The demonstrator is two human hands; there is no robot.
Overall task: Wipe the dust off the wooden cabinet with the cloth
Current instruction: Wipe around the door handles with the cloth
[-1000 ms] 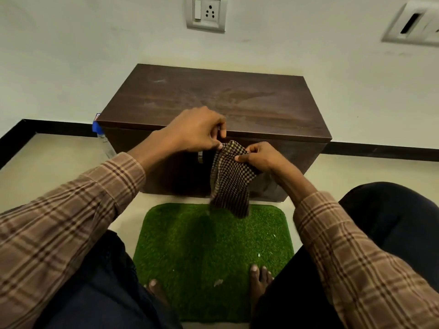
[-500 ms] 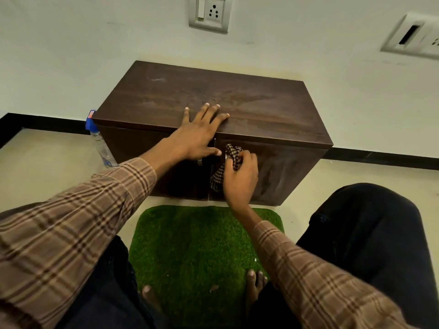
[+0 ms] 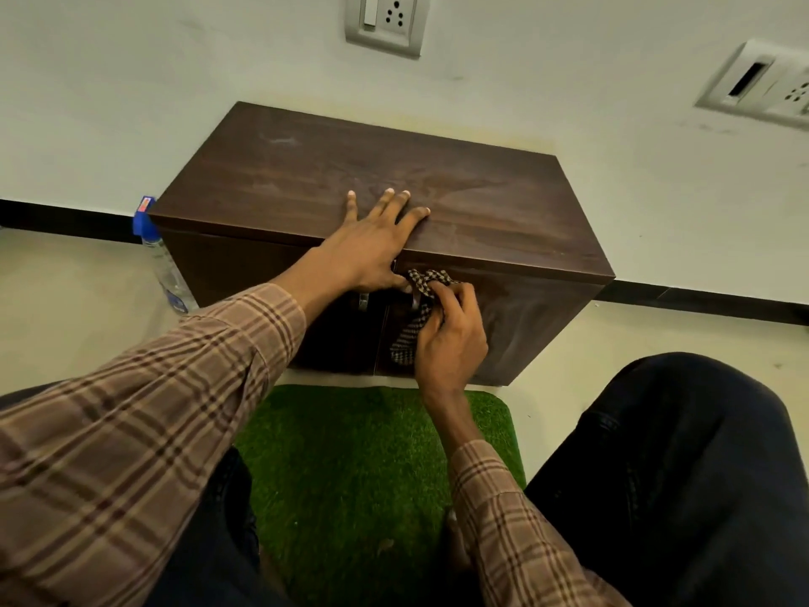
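Nearest, the person sits low with dark-trousered knees to either side of a green turf mat (image 3: 367, 466) that lies on the floor just in front of the wooden cabinet (image 3: 481, 203). Above the mat, the right hand (image 3: 451, 335) is curled round the checked cloth (image 3: 416, 317), bunching it against the upper part of the right-hand door, close beside the metal door handle (image 3: 415, 300); a tail of cloth hangs loose below the fingers. The left hand (image 3: 372, 247) lies flat and spread on the front edge of the cabinet top, fingers straight, thumb down near the cloth, apparently steadying the cabinet. The step in hand looks to be wiping the door front. To do it well, the cloth would be better opened into a flat pad under the palm, so more weave meets the wood and the loose tail does not snag the handle. Strokes should run along the grain, overlap, and work round both handles. Further back, the top shows pale smudges and streaks, so it likely needs wiping too; the bracing hand will have to lift for that. A plastic bottle (image 3: 164, 273) stands beside the cabinet's left end, and wall sockets (image 3: 385, 19) sit beyond.
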